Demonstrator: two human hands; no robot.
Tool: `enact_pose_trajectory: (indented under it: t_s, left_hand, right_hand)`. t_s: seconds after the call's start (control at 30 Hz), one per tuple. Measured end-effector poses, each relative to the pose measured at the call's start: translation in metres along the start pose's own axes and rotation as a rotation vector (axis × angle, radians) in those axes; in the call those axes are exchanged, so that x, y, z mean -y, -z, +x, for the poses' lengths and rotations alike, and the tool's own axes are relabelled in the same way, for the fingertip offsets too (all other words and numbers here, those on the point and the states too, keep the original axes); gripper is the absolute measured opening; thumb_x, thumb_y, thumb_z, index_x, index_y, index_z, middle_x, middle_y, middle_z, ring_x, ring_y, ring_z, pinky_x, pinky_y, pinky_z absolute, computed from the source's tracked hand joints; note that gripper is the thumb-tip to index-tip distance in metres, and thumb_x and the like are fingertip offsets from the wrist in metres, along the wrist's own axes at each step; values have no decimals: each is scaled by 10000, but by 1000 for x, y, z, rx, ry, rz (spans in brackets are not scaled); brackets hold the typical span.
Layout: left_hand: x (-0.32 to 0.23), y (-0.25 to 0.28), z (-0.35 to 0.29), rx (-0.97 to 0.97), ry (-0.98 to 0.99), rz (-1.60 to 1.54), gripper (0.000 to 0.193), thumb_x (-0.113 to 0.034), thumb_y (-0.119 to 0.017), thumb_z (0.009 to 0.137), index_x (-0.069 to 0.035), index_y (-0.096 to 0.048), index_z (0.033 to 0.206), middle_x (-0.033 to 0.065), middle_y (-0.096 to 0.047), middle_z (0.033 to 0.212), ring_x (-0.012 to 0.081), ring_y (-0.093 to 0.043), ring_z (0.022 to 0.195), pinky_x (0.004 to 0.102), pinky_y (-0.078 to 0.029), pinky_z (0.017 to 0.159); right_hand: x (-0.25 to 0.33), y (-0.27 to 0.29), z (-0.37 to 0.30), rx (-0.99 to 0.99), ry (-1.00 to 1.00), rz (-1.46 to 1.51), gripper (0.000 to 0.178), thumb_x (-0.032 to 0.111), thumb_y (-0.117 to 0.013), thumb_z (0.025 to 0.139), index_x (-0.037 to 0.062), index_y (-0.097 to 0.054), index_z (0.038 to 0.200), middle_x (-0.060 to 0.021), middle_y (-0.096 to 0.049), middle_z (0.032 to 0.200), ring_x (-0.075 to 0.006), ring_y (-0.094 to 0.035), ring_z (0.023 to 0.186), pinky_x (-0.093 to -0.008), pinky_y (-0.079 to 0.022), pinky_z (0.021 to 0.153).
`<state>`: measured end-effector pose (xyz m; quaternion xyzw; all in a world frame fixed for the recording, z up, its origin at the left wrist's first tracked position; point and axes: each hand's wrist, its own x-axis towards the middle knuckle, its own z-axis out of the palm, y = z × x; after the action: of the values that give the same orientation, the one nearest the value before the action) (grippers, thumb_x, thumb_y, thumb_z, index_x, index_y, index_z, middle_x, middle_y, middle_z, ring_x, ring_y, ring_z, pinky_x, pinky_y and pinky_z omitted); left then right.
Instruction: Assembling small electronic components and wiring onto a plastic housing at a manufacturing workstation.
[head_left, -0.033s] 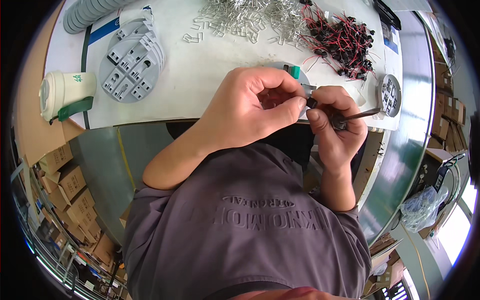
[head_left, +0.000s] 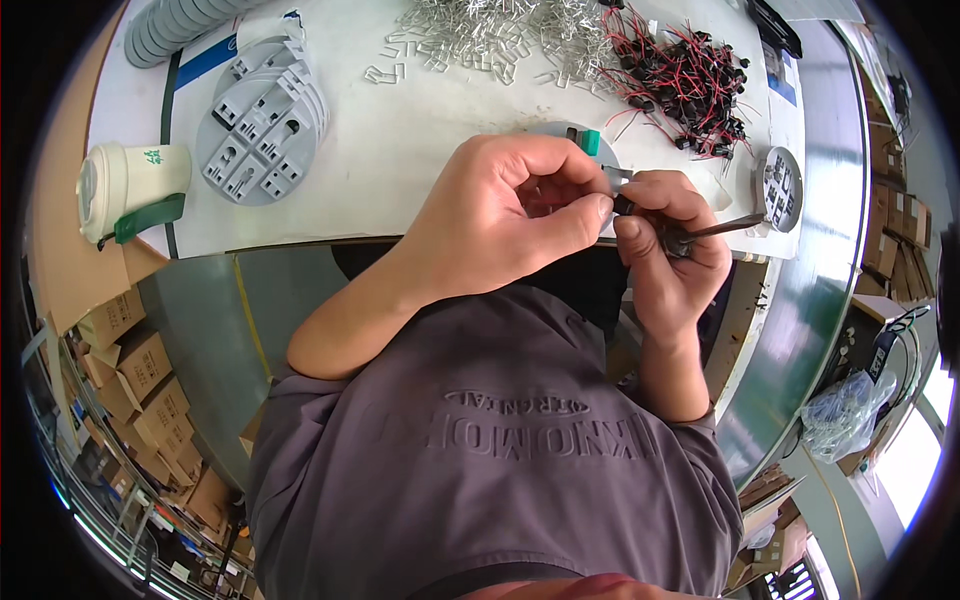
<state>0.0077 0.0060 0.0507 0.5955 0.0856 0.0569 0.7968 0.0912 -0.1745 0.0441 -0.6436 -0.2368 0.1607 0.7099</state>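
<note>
My left hand (head_left: 510,210) is closed in a pinch, its thumb and fingertips meeting at a small black part (head_left: 622,204). A bit of bright metal (head_left: 618,178) shows just above that part. The thumb and forefinger of my right hand (head_left: 680,245) come up to the same black part from the other side. Tucked in the right palm under curled fingers is a screwdriver (head_left: 728,227), its dark shaft pointing right. Partly hidden behind my hands, a grey round plate (head_left: 607,152) with a green block (head_left: 590,142) lies on the table.
Bent metal clips (head_left: 500,40) are heaped at the back, beside black parts with red wires (head_left: 690,85). Stacked grey round plates (head_left: 262,130) and a cream cup (head_left: 135,185) stand at left. Another round piece (head_left: 780,190) sits at the table's right edge; grey discs (head_left: 180,25) lie back left.
</note>
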Motion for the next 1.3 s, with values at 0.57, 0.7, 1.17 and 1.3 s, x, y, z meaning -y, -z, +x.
enact_pose_trajectory:
  t_s: [0.57, 0.7, 1.17, 1.3]
  left_hand:
    - [26, 1, 0, -180, -412, 1167, 244, -156, -857, 754, -67, -678, 894, 91, -662, 1335, 282, -585, 1104, 361, -480, 999]
    - [37, 12, -3, -115, -357, 1025, 393, -207, -882, 757, -67, -661, 1050, 99, -639, 1394, 299, -598, 1155, 398, -466, 1057]
    - [0, -5, 15, 128, -229, 1397, 1111, -195, -1020, 569, -60, -521, 1552, 97, -632, 1435, 299, -599, 1277, 424, -525, 1059]
    - [-4, 7, 11, 16, -486, 1020, 1064, -143, -1011, 602, -88, -519, 1545, 129, -581, 1438, 279, -610, 1259, 458, -552, 1012]
  right_hand:
    - [8, 29, 15, 372, 154, -922, 280, -110, -754, 801, 20, -787, 1046, -56, -689, 1172, -169, -620, 788, -283, -493, 648]
    - [15, 28, 12, 406, 149, -1052, 288, -58, -772, 807, 52, -786, 1073, -10, -699, 1203, -162, -633, 792, -325, -521, 646]
    - [4, 47, 2, 309, 333, -802, 336, -44, -673, 936, -16, -766, 1257, -135, -727, 1253, -140, -567, 680, -241, -490, 617]
    - [27, 53, 3, -37, -79, -58, 345, -35, -629, 982, -17, -746, 1306, -121, -723, 1123, -122, -543, 674, -225, -463, 613]
